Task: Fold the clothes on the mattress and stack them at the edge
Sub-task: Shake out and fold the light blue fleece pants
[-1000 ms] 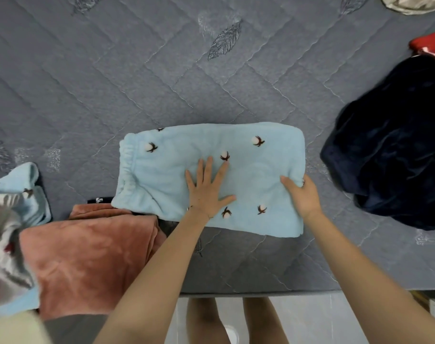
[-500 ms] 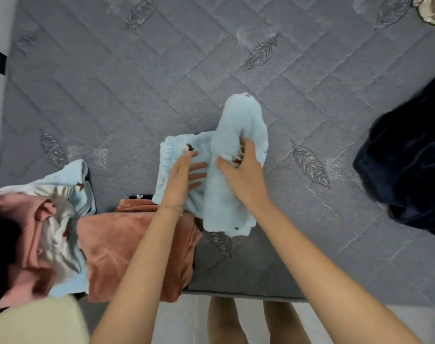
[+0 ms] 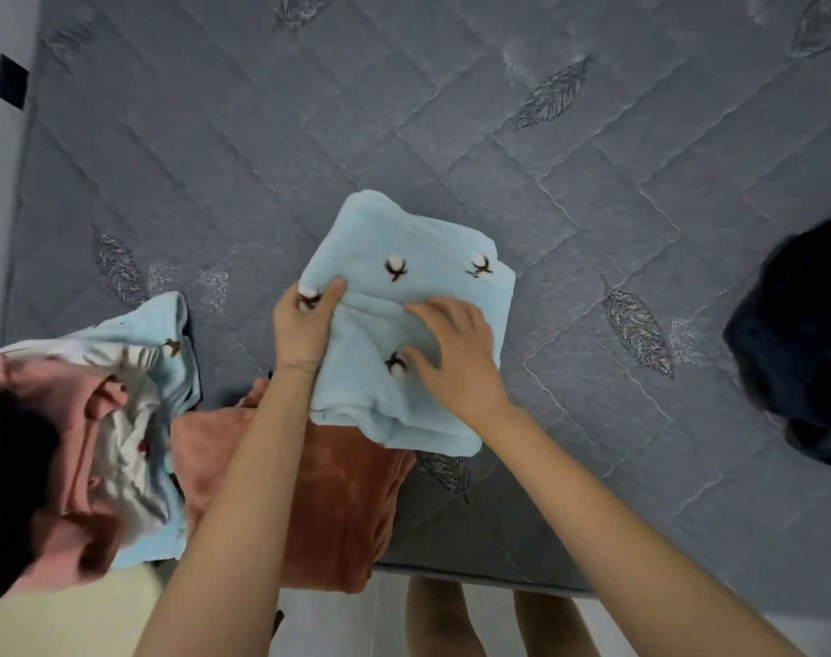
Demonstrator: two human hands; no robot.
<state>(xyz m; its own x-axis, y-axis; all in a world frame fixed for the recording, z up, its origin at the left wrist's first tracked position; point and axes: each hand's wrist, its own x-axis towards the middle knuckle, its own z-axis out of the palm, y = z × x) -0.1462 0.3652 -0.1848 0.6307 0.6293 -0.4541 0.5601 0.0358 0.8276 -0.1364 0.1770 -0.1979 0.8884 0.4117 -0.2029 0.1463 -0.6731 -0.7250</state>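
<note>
The folded blue garment (image 3: pixel 432 248) is near the mattress (image 3: pixel 261 158) near edge, overlapping a rust garment (image 3: pixel 342 505). The left hand (image 3: pixel 302 324) has its grip clenched on the garment's left edge. The right hand (image 3: pixel 456 353) rests on top, fingers spread.

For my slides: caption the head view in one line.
Left hand grips, right hand presses a folded blue garment overlapping the rust garment on the mattress.

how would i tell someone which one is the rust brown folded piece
Find the grey quilted mattress and follow its near edge leftward. The rust-brown folded garment lies there, partly hidden by the pale blue cotton-print piece. Its neighbours are pale blue, pink or white; it alone is plain rust-brown.
</note>
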